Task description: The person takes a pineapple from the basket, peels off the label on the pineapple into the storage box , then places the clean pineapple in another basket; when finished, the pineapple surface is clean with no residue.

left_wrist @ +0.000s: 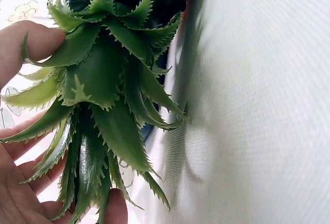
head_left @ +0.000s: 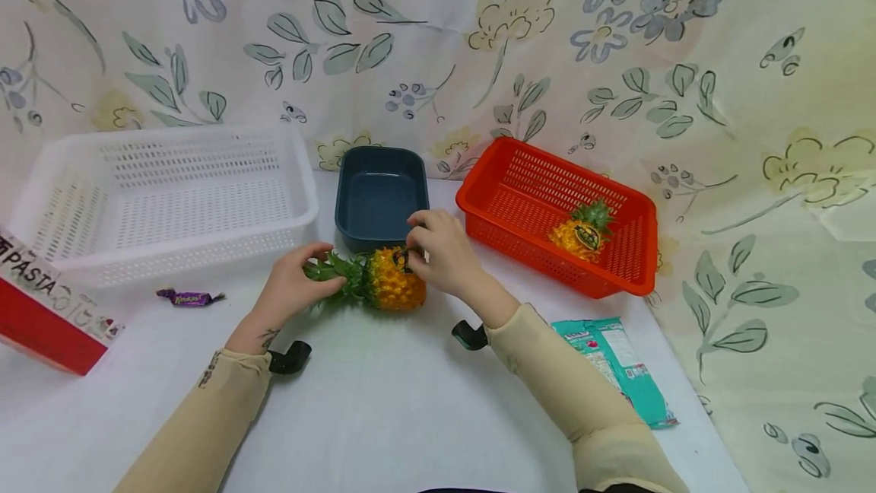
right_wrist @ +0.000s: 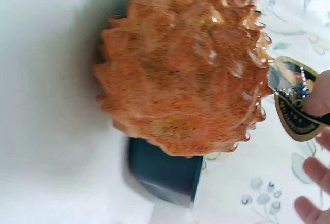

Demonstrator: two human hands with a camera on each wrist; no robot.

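Observation:
A yellow-orange pineapple [head_left: 397, 289] lies on its side on the white cloth, its green crown [left_wrist: 95, 74] to the left. My left hand [head_left: 296, 284] holds the crown, thumb on one side of the leaves and fingers behind them. At the fruit's body, my right hand [head_left: 445, 251] pinches a black and gold label [right_wrist: 295, 128], which is partly lifted off the knobbly skin. The label's other end still touches the fruit. A dark blue bin [head_left: 382, 200] stands just behind the pineapple.
On the left are a white basket [head_left: 301, 227], a purple-wrapped candy [head_left: 192, 298] and a red pasta box [head_left: 48, 326]. A red basket [head_left: 534, 257] on the right contains another pineapple [head_left: 578, 238]. A teal packet [head_left: 633, 375] lies near the table's right edge.

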